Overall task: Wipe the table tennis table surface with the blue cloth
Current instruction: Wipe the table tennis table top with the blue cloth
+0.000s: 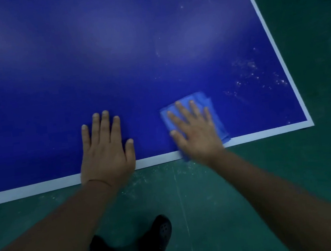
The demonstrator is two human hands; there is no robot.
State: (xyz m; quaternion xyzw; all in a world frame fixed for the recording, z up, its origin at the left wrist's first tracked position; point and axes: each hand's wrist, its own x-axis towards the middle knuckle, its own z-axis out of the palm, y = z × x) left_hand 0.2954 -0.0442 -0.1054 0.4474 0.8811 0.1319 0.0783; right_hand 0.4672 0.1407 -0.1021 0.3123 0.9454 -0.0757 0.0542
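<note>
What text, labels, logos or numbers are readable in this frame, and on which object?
None readable.
Table tennis table: plain blue with a white edge line, no print.
Blue cloth under the right hand: no tag or label shows.
Left hand: flat on the table, nothing written.
Dark shoes: no logo can be made out.

There is only 1 view, from a camera worn on the person's head. It looks forward and steeply down, from high above the near edge of the blue desk (109, 48). The desk's near right corner shows at the right side, and its far part runs off the top. Both arms reach in from the bottom, so the camera sits close behind them. Straight below it are the green floor (250, 177) and the person's dark shoes (163, 230).
</note>
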